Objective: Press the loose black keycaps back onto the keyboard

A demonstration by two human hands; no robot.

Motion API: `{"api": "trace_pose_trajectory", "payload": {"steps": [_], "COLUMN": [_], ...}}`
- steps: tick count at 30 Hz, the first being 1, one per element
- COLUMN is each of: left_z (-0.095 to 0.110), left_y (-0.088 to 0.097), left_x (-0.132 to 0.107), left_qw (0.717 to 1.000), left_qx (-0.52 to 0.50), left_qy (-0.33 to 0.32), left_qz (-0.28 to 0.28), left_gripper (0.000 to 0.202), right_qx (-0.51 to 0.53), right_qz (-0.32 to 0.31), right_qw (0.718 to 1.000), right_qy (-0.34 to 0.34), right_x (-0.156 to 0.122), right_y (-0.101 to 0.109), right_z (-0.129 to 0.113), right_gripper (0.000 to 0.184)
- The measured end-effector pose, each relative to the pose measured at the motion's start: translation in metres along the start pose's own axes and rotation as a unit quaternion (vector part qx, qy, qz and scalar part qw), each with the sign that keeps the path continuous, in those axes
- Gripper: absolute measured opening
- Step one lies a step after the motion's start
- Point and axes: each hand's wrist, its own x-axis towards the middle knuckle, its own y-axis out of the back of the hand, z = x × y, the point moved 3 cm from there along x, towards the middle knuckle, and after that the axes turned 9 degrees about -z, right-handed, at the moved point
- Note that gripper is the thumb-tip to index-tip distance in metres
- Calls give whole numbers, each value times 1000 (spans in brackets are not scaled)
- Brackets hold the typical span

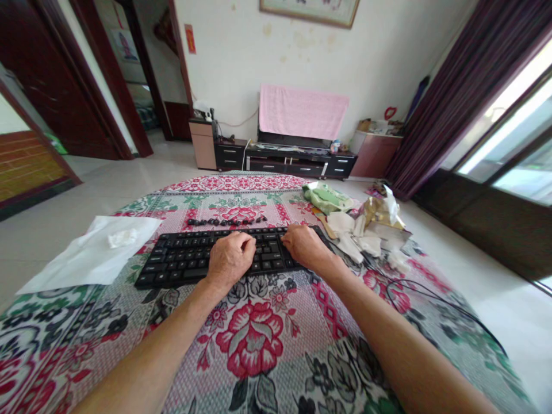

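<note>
A black computer keyboard [172, 261] lies across the flowered tablecloth in front of me. My left hand [230, 257] rests over its middle, fingers curled in and thumb pressed against them; anything inside is hidden. Over the right part of the keyboard, my right hand [305, 246] is closed too, its fingertips bent down at the keys. What they grip, if anything, does not show. Just behind the keyboard's back edge runs a row of small black keycaps [226, 222].
To the left lies a white sheet [92, 253] with a crumpled white tissue [122, 238] on it. At the right are a green plastic package [328, 198], crumpled paper scraps [347, 236] and a black cable [435, 296]. The patterned tablecloth [254, 339] covers the round table.
</note>
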Motion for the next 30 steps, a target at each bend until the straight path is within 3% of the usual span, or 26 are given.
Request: {"api": "trace_pose_trajectory", "payload": {"steps": [6,15,19,22,25,30], "left_z": [-2,-4,-5,-5,-5,-6], "left_y": [-2,-5,-6,-7,-6,-1], "left_x": [-1,-3,-5,-5,-5,-7], "left_qw": [1000,1000,1000,999,999,996], "left_qx": [9,24,16,12,15,43], "left_qy": [-1,-8,-17,-24,-23,-26], "left_qz": [5,11,20,24,28,72], "left_gripper": [23,23,23,23,24,21], "right_qx": [-11,27,100,176,222,242], "right_qz": [-12,28,114,210,293,332], "right_qw": [1000,999,988,962,930,911], "right_qy": [-27,-26,2,8,-27,-31], "right_x": [2,-3,-9,-14,-20,-26], "right_y": [-5,-5,-10,-15,-20,-28], "right_z": [-2,-5,3,9,12,10], "right_gripper": [30,27,27,24,25,26]}}
